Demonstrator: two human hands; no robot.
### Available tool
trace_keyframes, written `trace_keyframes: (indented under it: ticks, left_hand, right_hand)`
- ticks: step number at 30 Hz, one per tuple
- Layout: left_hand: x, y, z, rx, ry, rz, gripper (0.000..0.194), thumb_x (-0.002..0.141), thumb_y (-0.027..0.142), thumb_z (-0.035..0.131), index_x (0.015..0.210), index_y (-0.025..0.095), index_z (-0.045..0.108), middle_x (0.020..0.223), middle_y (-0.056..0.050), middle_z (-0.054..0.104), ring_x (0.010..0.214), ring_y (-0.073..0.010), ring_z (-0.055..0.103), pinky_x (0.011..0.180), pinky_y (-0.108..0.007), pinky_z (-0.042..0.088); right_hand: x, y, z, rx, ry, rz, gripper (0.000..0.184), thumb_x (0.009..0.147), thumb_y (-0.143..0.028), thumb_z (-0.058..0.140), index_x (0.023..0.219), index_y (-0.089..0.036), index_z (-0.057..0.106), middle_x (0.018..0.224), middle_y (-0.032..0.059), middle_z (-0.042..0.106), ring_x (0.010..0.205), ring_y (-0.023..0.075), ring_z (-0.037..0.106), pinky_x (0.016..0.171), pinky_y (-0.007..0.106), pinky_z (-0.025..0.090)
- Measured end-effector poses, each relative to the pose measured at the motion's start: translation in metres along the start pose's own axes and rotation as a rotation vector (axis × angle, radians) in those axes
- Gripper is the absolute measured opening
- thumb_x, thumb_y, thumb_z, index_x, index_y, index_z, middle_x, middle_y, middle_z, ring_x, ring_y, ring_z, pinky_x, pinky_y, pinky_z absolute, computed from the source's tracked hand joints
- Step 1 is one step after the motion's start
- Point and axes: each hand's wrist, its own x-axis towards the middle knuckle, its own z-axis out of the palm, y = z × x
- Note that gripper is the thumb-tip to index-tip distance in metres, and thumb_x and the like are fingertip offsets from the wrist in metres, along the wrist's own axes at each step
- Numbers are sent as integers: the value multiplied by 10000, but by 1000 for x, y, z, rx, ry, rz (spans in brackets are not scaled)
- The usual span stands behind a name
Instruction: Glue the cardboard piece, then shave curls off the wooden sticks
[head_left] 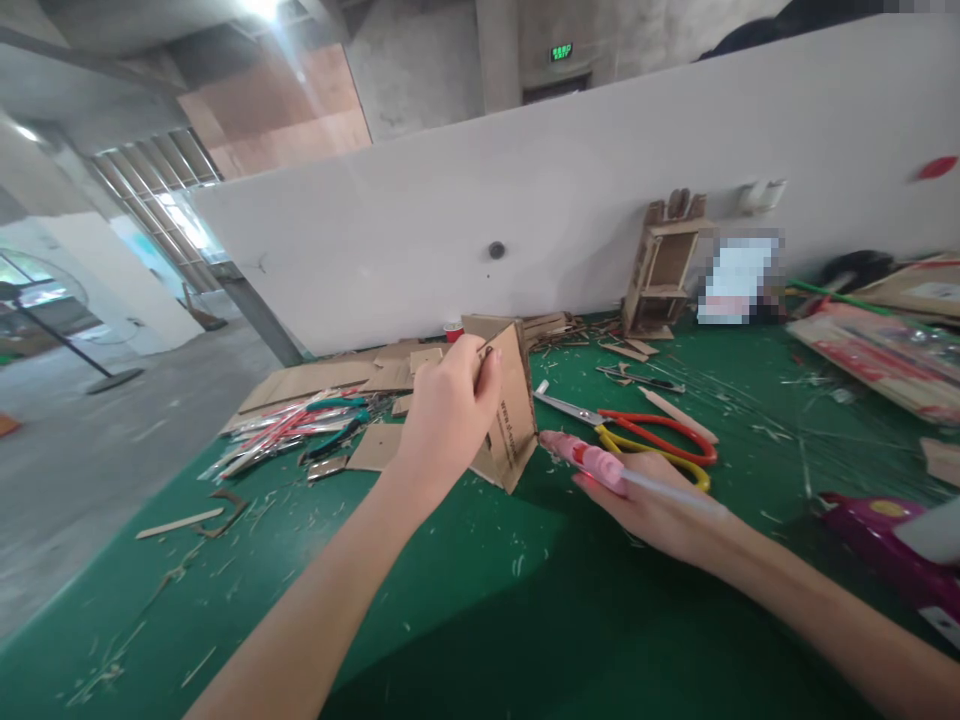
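My left hand (450,410) pinches the top edge of a folded brown cardboard piece (514,415) that stands upright on the green table (480,600). My right hand (652,505) lies to its right, fingers closed round a pink glue gun (592,458) with a white glue stick sticking out behind. The gun's tip points at the lower right corner of the cardboard. Just beyond the gun lie scissors (645,432) with red and yellow handles.
Flat cardboard sheets (322,380) and a pile of pliers and cutters (300,430) lie at the left. A small cardboard model (664,265) stands against the white partition. Packaged goods (885,355) lie at the right, a magenta tool (885,545) near my right forearm. Scraps litter the table.
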Motion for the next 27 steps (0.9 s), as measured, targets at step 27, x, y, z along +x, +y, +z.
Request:
trace_keyframes:
  ticks: [27]
  left_hand:
    - [0, -1, -1, 16, -16, 13, 158, 879, 258, 420, 789, 185, 527, 537, 22, 479, 475, -113, 409, 499, -264, 287]
  right_hand:
    - [-1, 5, 4, -81, 122, -17, 361, 832, -465, 380, 665, -216, 580, 547, -12, 525, 477, 118, 485, 459, 247, 339]
